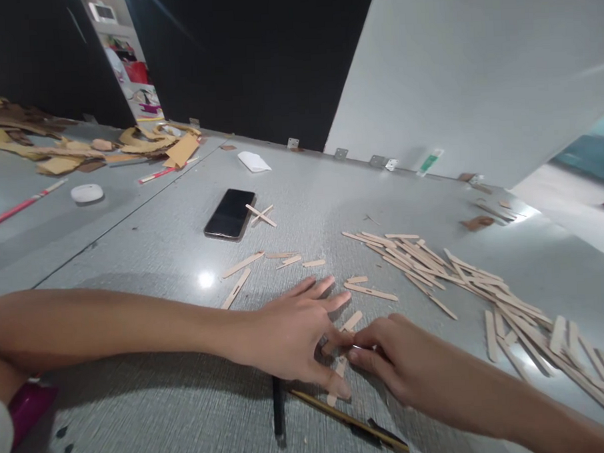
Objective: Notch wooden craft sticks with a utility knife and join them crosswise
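My left hand (297, 333) lies on the grey tabletop (148, 260) with its fingers spread, pressing down on short wooden stick pieces (343, 348). My right hand (392, 359) meets it from the right, fingers pinched on a thin metal blade-like tool whose tip touches the stick between both hands. A black pen (278, 404) and a gold-and-black craft knife (355, 421) lie just below my hands. A large scatter of wooden ice-cream sticks (485, 292) spreads to the right.
A black phone (230, 214) lies further back with crossed sticks (261, 215) beside it. Loose stick pieces (244, 272) sit left of centre. Cardboard scraps (78, 146), a white round object (87, 193) and folded white paper (253, 162) lie at the back. A grey wall panel (475, 72) stands behind.
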A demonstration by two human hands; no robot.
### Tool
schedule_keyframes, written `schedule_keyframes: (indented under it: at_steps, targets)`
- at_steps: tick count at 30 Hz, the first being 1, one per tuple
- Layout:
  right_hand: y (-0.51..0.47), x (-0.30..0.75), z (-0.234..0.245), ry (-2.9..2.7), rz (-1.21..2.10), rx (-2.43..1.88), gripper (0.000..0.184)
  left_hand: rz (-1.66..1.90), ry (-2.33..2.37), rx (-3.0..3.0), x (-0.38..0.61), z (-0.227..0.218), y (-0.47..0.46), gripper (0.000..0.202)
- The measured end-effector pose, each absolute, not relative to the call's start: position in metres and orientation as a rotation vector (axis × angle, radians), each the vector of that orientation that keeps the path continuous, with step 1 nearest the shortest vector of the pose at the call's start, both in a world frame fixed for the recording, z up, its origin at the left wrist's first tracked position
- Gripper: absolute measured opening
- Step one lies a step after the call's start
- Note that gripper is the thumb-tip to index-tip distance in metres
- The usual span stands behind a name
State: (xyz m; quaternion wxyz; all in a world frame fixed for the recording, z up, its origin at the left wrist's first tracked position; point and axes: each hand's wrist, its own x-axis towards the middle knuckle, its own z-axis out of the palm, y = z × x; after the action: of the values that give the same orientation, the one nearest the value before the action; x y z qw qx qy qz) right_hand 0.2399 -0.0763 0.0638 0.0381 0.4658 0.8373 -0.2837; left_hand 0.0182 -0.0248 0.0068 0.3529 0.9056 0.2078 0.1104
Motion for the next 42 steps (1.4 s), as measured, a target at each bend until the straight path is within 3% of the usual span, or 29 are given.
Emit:
schedule_keyframes:
  at_steps: [3,8,24,31,34,37,42]
  targets:
    - [-0.081,0.242,0.061,2.619,-0.766,1.402,0.035,0.278,0.532,2.355,0.018,0.006,-0.024,0.061]
    - [-0.087,0.251,0.049,2.701,-0.182,1.267,0.022,0.297,0.508,2.348,0.017,0.003,-0.024,0.061]
    - [-0.071,0.275,0.03,3.057,0.436,0.577,0.036,0.279,0.524,2.386,0.019,0.003,-0.023,0.055]
    - [-0.071,0.273,0.027,3.191,0.482,0.466,0.035,0.281,0.51,2.395,0.019,0.002,-0.023,0.057]
    - [-0.071,0.279,0.021,3.252,0.475,0.572,0.036,0.266,0.519,2.39,0.019,0.002,-0.023,0.061]
    - [-0.072,0.29,0.016,3.208,0.494,0.97,0.035,0.247,0.501,2.361,0.018,0.004,-0.02,0.071]
    - [-0.082,0.305,0.016,2.975,0.496,1.586,0.029,0.316,0.579,2.268,0.013,0.012,-0.012,0.052]
